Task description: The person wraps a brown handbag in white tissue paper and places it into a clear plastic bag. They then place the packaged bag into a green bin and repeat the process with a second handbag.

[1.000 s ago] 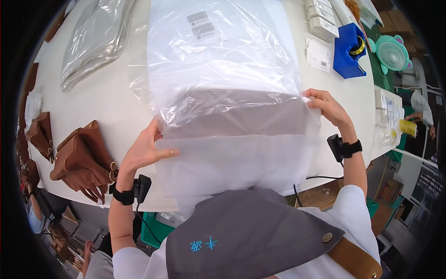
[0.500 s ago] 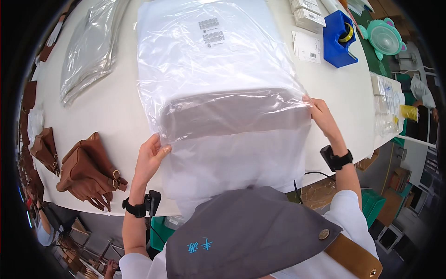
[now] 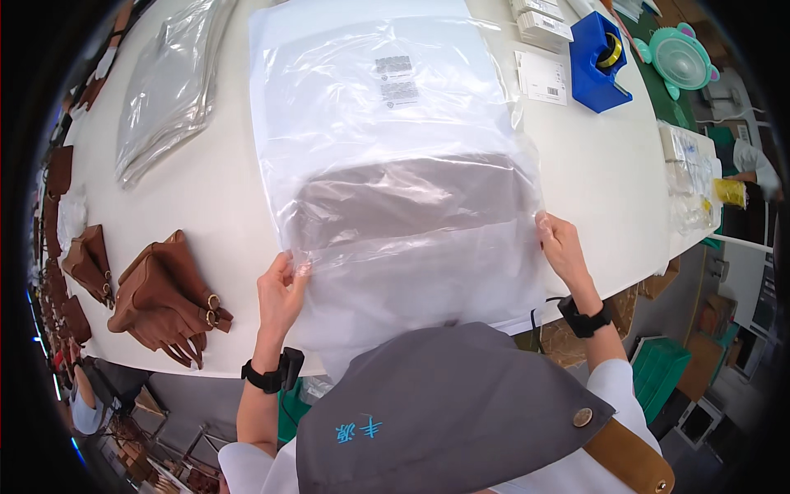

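Observation:
A large clear plastic bag (image 3: 395,123) lies on the white table (image 3: 214,189) with a white-wrapped, grey-brown flat item (image 3: 411,202) inside it. My left hand (image 3: 280,292) pinches the bag's open edge at its near left corner. My right hand (image 3: 564,247) grips the near right edge of the same bag. A white sheet (image 3: 411,284) spreads under the bag's mouth toward the table's front edge. A grey bag flap with a brown strap (image 3: 461,420) hangs on my chest below.
Brown fringed leather bags (image 3: 164,300) lie at the left, with more along the left rim. An empty clear bag (image 3: 169,82) lies far left. A blue tape dispenser (image 3: 599,62), label sheets (image 3: 543,78) and a teal fan (image 3: 679,58) sit far right.
Both hands have shifted along the bag's near edge, the left from flat on the sheet to pinching the corner. The bag now lies further onto the table.

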`<action>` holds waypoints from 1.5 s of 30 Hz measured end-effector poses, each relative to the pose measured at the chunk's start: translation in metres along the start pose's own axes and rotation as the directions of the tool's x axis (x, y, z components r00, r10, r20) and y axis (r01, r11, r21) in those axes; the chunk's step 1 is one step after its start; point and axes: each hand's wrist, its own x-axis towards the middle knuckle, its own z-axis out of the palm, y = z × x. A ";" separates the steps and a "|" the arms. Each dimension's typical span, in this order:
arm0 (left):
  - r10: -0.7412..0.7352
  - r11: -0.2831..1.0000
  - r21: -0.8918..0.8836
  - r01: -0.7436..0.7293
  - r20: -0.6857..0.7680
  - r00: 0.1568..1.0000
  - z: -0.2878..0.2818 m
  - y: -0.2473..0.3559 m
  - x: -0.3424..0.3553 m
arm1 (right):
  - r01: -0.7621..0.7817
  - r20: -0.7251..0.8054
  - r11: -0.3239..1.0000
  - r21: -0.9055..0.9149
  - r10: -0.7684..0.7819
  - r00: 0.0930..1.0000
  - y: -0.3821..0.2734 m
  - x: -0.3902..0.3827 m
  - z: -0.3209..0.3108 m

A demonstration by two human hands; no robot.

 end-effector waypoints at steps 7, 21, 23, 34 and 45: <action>0.134 0.985 -0.106 -0.138 -0.041 0.990 0.002 -0.028 -0.013 | -0.019 -0.041 0.991 -0.129 0.014 0.999 0.007 -0.035 0.010; 0.076 0.997 0.027 -0.073 -0.136 0.988 0.036 -0.066 -0.191 | -0.076 0.008 0.995 0.064 0.075 0.997 0.062 -0.208 0.018; 0.105 0.993 0.060 -0.099 -0.097 0.990 0.044 -0.064 -0.200 | -0.170 0.122 0.962 0.213 0.147 0.982 0.045 -0.209 0.019; 0.263 0.965 -0.002 -0.264 -0.074 0.962 0.010 0.008 -0.034 | -0.094 0.201 0.941 0.324 0.029 0.979 -0.018 0.040 -0.027; 0.676 0.571 0.557 -0.603 0.096 0.730 -0.007 0.047 -0.011 | 0.413 -0.210 0.801 -0.434 -0.536 0.818 0.052 0.133 -0.053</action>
